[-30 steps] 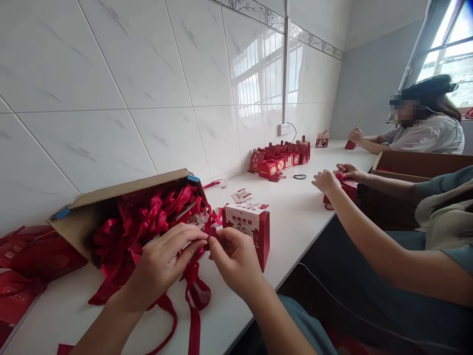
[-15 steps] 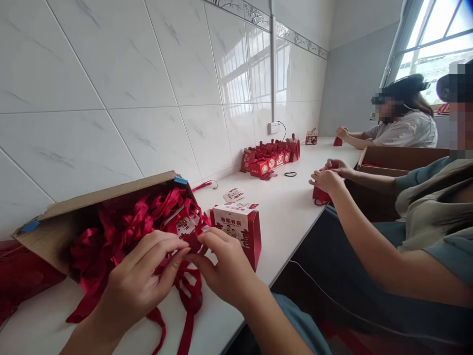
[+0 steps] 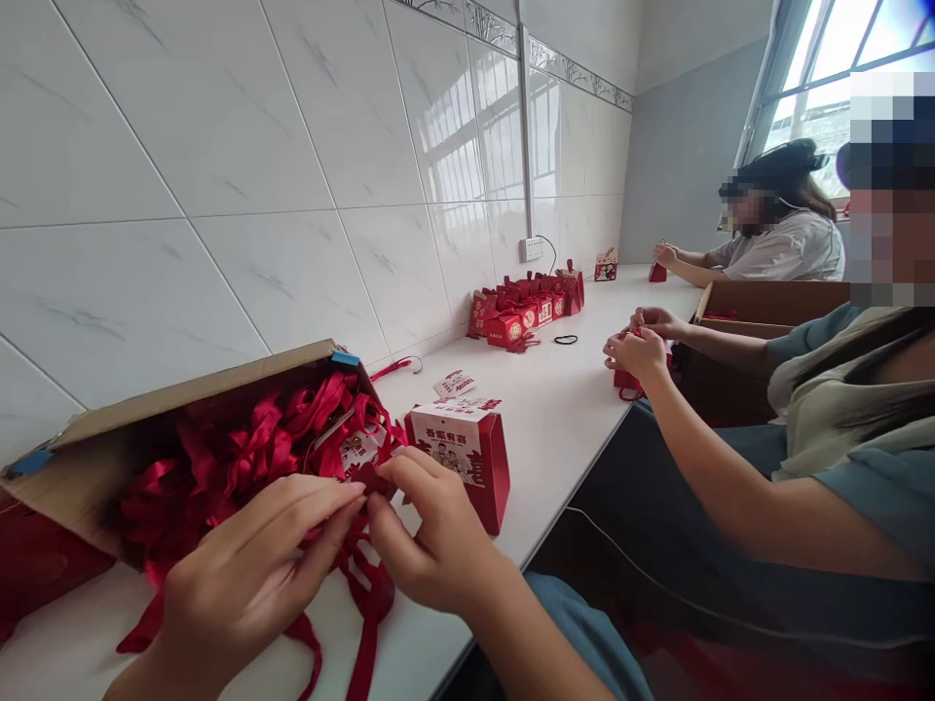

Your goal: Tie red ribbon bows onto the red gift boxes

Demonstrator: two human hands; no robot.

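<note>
My left hand and my right hand meet at the fingertips, both pinching a small dark red tag-like piece. Its exact shape is partly covered by my fingers. Red ribbon hangs below my hands onto the white table. Just behind my left hand, a tipped cardboard box spills a tangle of red satin ribbons. Beyond my right hand stands a red and white gift box with printed figures and characters on its front.
A printed card lies behind the gift box. Farther along the wall are several small red boxes and a black loop. On the right, a co-worker's hands hold a red box; another person sits beyond. An open carton stands beside them.
The view has swung slightly, so the scene sits a little farther left. My fingers keep their pinch on the red piece, with only small shifts.
</note>
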